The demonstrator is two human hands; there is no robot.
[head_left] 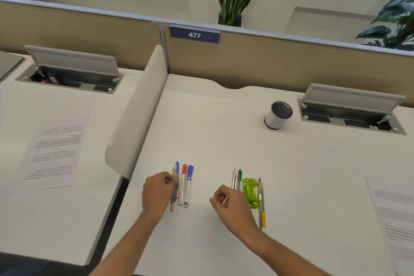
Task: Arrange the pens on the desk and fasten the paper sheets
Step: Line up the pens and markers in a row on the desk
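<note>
Left hand (158, 192): knuckles up, fingers curled — tips at the pens (182, 184).
Right hand (231, 203): loosely curled, right of the pens — grip unclear.
Forearms: bare, angled inward from below.

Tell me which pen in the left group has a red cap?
The red-capped marker, third from the left, between the thin blue pen and the blue-capped marker. The others have blue or tan tops.

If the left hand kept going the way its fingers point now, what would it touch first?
The left hand points right, fingertips already at the row of pens: the tan pencil and blue pen come first, then the red-capped marker. Whether it already touches them is unclear.
</note>
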